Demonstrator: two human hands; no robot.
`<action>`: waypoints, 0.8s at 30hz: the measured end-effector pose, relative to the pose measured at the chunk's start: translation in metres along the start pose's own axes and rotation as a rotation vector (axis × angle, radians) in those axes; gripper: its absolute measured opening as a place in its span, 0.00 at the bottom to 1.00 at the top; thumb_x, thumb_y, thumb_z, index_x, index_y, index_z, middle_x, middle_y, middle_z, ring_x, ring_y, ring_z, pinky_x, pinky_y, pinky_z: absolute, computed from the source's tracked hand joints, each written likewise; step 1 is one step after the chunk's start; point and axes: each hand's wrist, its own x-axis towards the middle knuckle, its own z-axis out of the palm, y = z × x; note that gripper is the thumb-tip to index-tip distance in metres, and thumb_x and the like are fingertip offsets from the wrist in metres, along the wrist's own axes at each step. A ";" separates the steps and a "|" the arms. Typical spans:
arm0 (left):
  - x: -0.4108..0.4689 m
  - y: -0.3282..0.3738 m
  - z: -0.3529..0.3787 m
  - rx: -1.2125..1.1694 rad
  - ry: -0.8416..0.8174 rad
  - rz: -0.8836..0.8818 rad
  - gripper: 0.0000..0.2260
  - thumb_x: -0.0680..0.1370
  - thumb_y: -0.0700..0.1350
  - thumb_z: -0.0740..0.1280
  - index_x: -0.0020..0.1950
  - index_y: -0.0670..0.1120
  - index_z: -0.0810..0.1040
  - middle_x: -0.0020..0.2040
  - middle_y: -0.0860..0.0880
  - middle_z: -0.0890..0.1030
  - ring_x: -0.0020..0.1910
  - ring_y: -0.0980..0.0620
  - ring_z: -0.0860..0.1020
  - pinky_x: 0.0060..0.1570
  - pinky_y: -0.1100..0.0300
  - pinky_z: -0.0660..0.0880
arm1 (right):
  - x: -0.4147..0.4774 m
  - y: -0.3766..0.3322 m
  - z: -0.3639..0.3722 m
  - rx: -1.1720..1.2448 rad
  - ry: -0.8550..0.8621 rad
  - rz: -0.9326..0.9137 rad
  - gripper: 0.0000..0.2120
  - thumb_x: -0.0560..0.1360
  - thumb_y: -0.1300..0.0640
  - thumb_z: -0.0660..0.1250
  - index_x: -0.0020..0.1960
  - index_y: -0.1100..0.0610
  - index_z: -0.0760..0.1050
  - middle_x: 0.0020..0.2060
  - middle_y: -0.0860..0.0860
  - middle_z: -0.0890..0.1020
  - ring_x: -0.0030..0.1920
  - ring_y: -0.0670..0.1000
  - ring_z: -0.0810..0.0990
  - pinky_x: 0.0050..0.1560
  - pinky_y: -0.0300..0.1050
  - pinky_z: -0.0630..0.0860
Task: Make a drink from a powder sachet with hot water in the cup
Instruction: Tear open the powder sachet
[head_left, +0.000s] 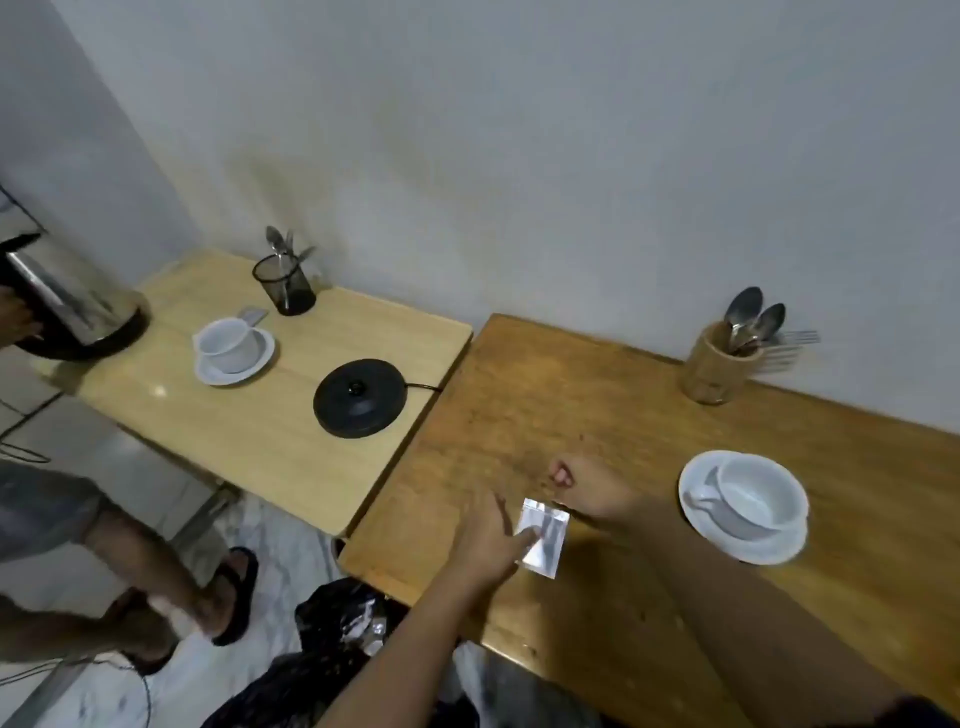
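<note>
My left hand presses the sealed sachet flat; right hand, loosely curled, pinches its corner. Cup empty: opening, pouring, water remain.

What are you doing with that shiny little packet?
I'm making a drink. Both my hands are on the silver sachet on the brown table: left hand on its near side, right hand at its top edge. My cup waits empty on its saucer. Someone else holds the kettle off its base.
</note>
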 end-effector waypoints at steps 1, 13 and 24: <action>0.002 -0.004 0.003 0.026 -0.011 0.007 0.23 0.69 0.53 0.71 0.56 0.40 0.70 0.56 0.39 0.75 0.56 0.41 0.73 0.53 0.51 0.71 | 0.004 0.002 0.007 -0.009 -0.026 0.003 0.14 0.69 0.68 0.64 0.40 0.49 0.68 0.36 0.46 0.69 0.44 0.51 0.70 0.44 0.40 0.67; 0.019 -0.028 0.019 0.042 -0.006 0.109 0.14 0.68 0.49 0.72 0.49 0.45 0.76 0.46 0.51 0.72 0.55 0.47 0.69 0.46 0.61 0.63 | 0.003 -0.008 0.023 -0.168 -0.102 0.019 0.16 0.69 0.69 0.61 0.32 0.50 0.64 0.33 0.47 0.70 0.39 0.51 0.70 0.35 0.43 0.65; 0.009 0.006 -0.011 -0.603 -0.201 0.137 0.05 0.75 0.41 0.65 0.49 0.42 0.78 0.41 0.49 0.79 0.39 0.56 0.78 0.36 0.66 0.75 | -0.037 -0.052 -0.034 -0.113 -0.016 -0.018 0.10 0.73 0.65 0.60 0.40 0.53 0.75 0.33 0.47 0.75 0.40 0.49 0.75 0.41 0.41 0.71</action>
